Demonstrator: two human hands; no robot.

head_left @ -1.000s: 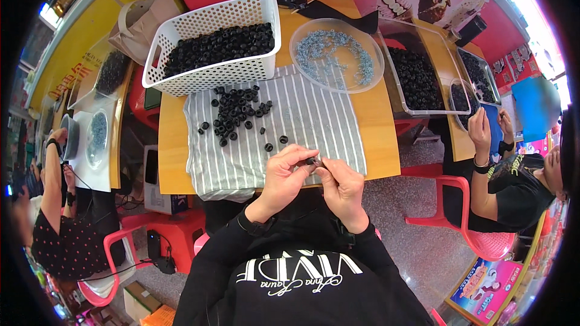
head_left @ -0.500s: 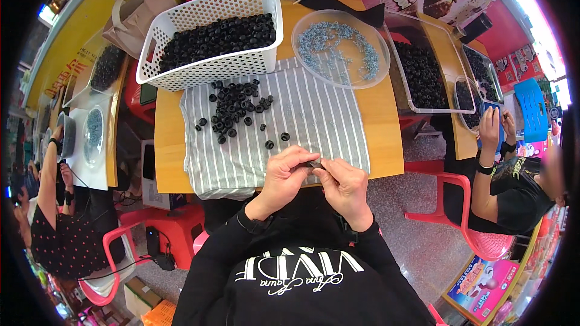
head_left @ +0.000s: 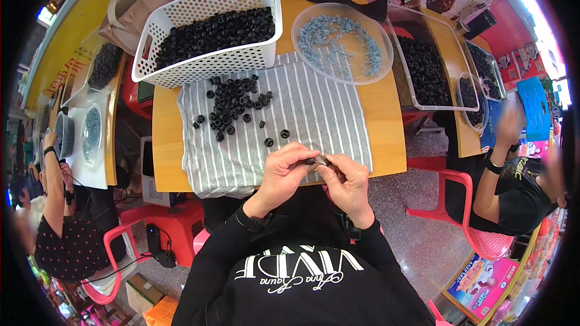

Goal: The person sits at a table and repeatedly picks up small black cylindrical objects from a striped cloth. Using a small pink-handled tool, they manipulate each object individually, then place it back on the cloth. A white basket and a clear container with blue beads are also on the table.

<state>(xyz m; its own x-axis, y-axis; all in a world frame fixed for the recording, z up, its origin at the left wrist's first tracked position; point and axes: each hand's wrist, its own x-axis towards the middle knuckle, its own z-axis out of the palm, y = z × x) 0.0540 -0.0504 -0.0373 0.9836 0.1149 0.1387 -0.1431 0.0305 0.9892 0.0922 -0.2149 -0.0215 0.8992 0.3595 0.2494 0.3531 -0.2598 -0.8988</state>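
My left hand [head_left: 281,175] is closed in a pinch over the near edge of the striped grey cloth [head_left: 326,118], its fingertips on a small black piece [head_left: 310,161]. Close against it, my right hand [head_left: 350,188] is closed round a dark, partly shiny piece [head_left: 324,160]; most of that is hidden by the fingers, so I cannot make out its kind. Just beyond my hands lie two round black bead-like pieces, one [head_left: 284,133] with a hole visible. A loose pile of such black pieces [head_left: 232,105] spreads farther back on the cloth.
A white perforated basket [head_left: 211,59] of black pieces stands back left. Right of it is a clear round tray [head_left: 343,78] with small bluish parts. A clear bin [head_left: 423,75] of black pieces sits farther right. People work at both sides, near red chairs [head_left: 450,190].
My hands stay together, but the fingertips have shifted slightly apart and more of the dark, shiny piece shows at my right hand. The view has shifted slightly. The person at right has raised a hand.
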